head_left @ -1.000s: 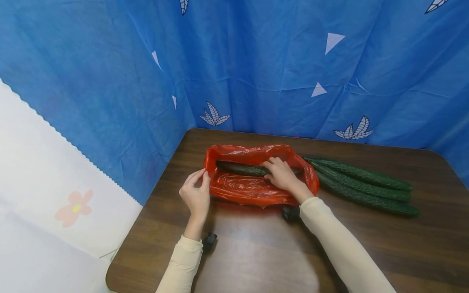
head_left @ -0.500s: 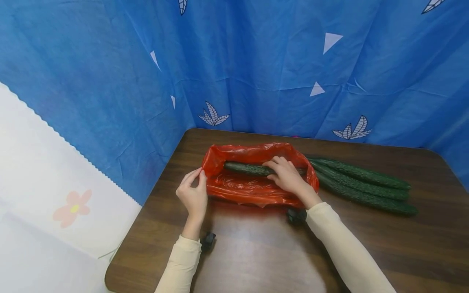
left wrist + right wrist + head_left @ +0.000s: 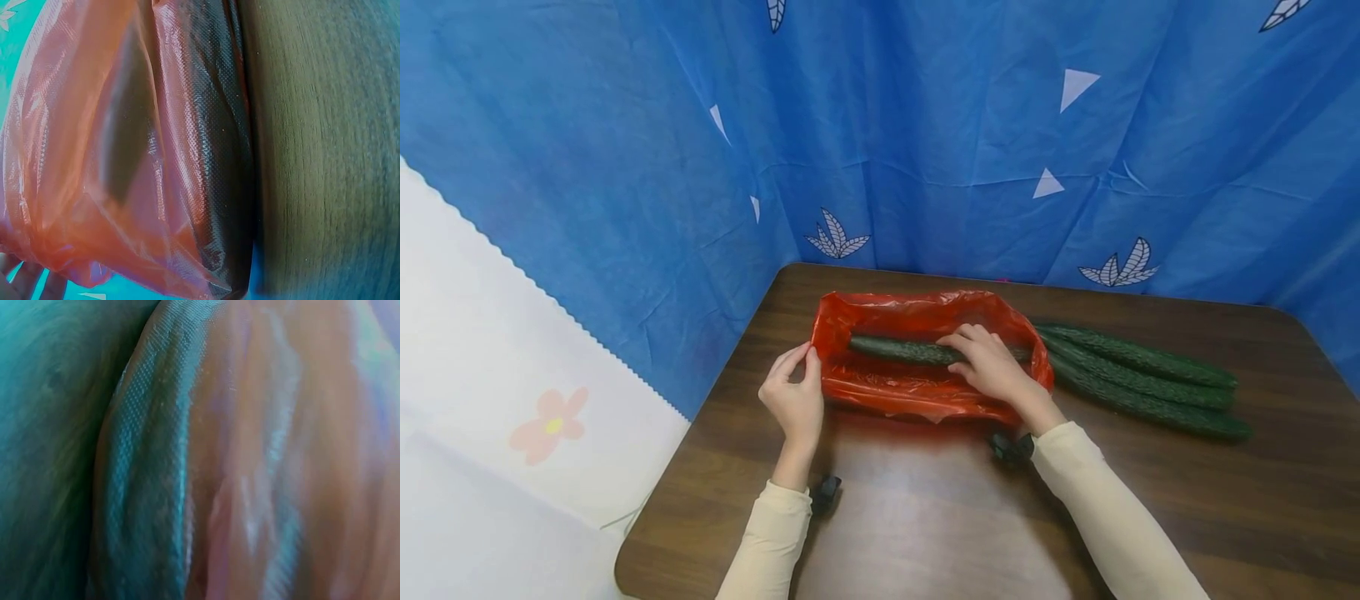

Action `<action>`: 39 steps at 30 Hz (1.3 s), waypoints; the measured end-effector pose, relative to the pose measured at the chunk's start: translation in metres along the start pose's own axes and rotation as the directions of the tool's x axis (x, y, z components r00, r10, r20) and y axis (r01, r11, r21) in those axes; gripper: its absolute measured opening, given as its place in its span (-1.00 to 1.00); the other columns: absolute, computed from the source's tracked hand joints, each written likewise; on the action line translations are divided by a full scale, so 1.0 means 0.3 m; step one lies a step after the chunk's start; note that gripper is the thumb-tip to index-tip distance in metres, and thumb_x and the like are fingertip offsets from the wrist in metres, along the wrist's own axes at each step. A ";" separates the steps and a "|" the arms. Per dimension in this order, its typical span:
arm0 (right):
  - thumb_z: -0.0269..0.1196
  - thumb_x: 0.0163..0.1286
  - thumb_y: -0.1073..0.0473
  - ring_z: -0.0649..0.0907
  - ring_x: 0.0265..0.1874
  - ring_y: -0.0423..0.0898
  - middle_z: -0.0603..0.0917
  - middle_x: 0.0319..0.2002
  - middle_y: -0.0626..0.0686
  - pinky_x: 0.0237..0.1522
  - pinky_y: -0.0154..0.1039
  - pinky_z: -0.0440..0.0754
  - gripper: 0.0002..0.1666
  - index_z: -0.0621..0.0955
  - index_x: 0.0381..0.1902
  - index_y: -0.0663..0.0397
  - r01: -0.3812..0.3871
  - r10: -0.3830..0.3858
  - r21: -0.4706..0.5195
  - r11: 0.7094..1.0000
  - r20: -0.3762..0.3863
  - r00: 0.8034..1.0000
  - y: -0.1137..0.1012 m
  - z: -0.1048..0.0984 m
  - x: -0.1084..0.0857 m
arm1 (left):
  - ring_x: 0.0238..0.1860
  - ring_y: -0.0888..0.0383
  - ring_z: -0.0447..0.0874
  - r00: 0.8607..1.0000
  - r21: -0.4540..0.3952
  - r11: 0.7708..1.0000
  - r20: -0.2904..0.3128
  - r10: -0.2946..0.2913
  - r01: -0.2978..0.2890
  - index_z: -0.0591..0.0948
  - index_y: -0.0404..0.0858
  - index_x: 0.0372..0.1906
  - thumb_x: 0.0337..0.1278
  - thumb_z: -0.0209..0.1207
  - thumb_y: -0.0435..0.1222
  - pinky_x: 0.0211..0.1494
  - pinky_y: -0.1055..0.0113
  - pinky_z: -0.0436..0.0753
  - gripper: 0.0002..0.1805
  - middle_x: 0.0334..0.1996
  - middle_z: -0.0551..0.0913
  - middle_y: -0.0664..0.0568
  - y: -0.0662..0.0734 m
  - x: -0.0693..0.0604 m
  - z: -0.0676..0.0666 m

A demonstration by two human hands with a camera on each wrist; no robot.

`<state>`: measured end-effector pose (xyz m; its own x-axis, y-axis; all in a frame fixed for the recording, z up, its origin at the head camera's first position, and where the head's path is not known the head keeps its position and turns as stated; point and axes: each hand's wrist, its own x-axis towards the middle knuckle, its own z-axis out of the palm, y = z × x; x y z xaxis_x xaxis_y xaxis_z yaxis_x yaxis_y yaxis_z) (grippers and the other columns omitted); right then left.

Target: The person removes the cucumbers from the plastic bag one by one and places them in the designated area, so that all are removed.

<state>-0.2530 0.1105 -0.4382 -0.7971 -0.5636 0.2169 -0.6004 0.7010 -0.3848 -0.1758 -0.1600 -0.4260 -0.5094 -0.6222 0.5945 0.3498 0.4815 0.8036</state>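
Observation:
A red plastic bag [image 3: 865, 390] lies open on the table, its mouth facing up. Inside it a long dark green cucumber [image 3: 901, 349] lies lengthwise, and the right hand [image 3: 992, 365] grips it right of its middle, fingers over the top. With thumb and fingertips the left hand [image 3: 797, 398] pinches the bag's left edge. Through the film in the left wrist view a dark long shape [image 3: 128, 119] shows within the bag [image 3: 62, 156]; some fingers [image 3: 39, 281] appear at the lower left. The right wrist view holds blurred bag film [image 3: 250, 456], the hand out of sight.
Several cucumbers [image 3: 1142, 383] lie side by side on the wooden table [image 3: 925, 517], right of the bag, their left ends close to it. A blue curtain [image 3: 925, 125] hangs behind the table. Small black devices [image 3: 826, 495] sit at both wrists.
The gripped cucumber's left end shifted right, then slightly back left and down. The left hand has drawn the bag's left edge a little outward. The right hand has moved slightly right.

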 end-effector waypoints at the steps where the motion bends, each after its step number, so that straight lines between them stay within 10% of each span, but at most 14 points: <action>1: 0.41 0.20 0.21 0.50 0.02 0.03 0.60 -0.05 0.02 -0.02 -0.04 0.47 -0.48 0.61 0.15 -0.05 0.006 -0.006 0.001 1.000 -0.001 1.000 0.001 -0.002 -0.005 | -0.35 -0.23 0.70 1.000 -0.001 1.000 -0.001 0.006 -0.006 0.74 -0.53 -0.35 -0.01 0.30 -0.59 -0.16 0.70 0.53 -0.91 -0.37 0.74 -0.35 0.014 0.001 -0.003; 16: 0.39 0.21 0.24 0.52 0.01 0.02 0.60 -0.04 0.02 0.02 0.04 0.50 -0.47 0.60 0.17 -0.03 0.048 -0.047 0.051 0.998 -0.022 0.999 0.035 -0.046 -0.077 | -0.37 -0.16 0.70 0.999 0.012 1.000 -0.049 0.002 -0.001 0.74 -0.53 -0.37 -0.03 0.28 -0.61 -0.18 0.61 0.59 -0.91 -0.39 0.74 -0.33 0.081 0.013 -0.017; 26: 0.39 0.21 0.27 0.53 0.00 0.01 0.60 -0.05 0.03 0.03 0.04 0.52 -0.48 0.60 0.16 0.01 0.073 -0.070 0.059 0.996 -0.055 0.996 0.031 -0.072 -0.090 | -0.33 -0.13 0.72 1.000 -0.004 1.000 -0.025 -0.007 0.007 0.78 -0.42 -0.33 0.02 0.33 -0.51 -0.13 0.70 0.53 -0.91 -0.36 0.77 -0.22 -0.031 0.009 -0.005; 39: 0.43 0.16 0.23 0.52 -0.01 0.02 0.60 -0.06 0.01 -0.10 -0.05 0.45 -0.45 0.60 0.14 -0.04 0.108 -0.109 -0.016 0.994 -0.093 0.990 -0.048 -0.122 -0.049 | -0.35 -0.04 0.73 1.000 -0.010 1.000 0.016 0.003 -0.003 0.79 -0.37 -0.29 0.06 0.33 -0.43 -0.19 0.53 0.66 -0.89 -0.34 0.79 -0.15 -0.036 0.000 -0.010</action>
<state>-0.2349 0.1248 -0.4029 -0.7298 -0.5934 0.3396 -0.6835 0.6431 -0.3453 -0.1772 -0.1672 -0.4347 -0.5205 -0.6111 0.5963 0.3593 0.4768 0.8023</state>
